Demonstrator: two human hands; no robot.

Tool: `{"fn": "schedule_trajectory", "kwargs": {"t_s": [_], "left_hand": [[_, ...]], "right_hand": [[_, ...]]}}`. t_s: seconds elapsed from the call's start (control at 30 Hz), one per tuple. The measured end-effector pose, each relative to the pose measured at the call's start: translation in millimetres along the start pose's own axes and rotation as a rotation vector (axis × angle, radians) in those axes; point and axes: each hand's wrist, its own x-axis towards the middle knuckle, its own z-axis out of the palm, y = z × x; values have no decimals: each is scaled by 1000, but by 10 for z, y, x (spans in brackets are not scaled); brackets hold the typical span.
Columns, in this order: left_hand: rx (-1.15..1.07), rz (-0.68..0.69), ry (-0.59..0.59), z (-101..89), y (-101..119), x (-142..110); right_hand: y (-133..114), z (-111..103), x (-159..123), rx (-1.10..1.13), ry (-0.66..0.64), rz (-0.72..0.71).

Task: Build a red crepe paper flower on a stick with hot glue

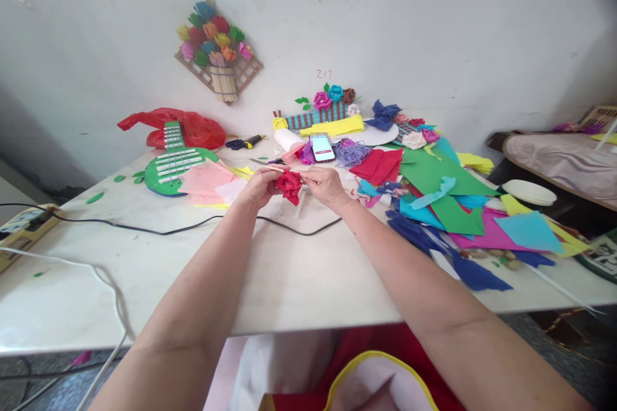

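Note:
A crumpled red paper flower (290, 186) is held up over the table between my two hands. My left hand (264, 187) is closed around its left side. On the right, my right hand (324, 187) pinches at the flower's edge, thumb and fingers together. Just below hangs or lies a thin white strip (300, 202); I cannot tell whether it is joined to the flower. Beyond my hands, a phone (322, 148) with a lit screen leans beside a bundle of purple yarn (355, 152). Folded red paper (378, 166) lies to the right of the yarn.
Coloured paper sheets (448, 180) cover the table's right side. Black-and-yellow pliers (245, 142), a green guitar-shaped craft (176, 167) and a red plastic bag (200, 130) are at the back left. A black cable (168, 232) crosses the white table (193, 289). Paper tulips (214, 38) hang on the wall.

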Motion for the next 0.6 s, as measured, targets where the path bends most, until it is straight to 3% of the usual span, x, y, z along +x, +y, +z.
{"fn": "schedule_trajectory", "kwargs": {"t_s": [0.27, 0.6], "left_hand": [[-11, 2, -17, -58, 17, -15], [-33, -53, 82, -26, 10, 9]], "right_hand": [[15, 15, 13, 201, 27, 31], [22, 50, 5, 187, 18, 43]]}}
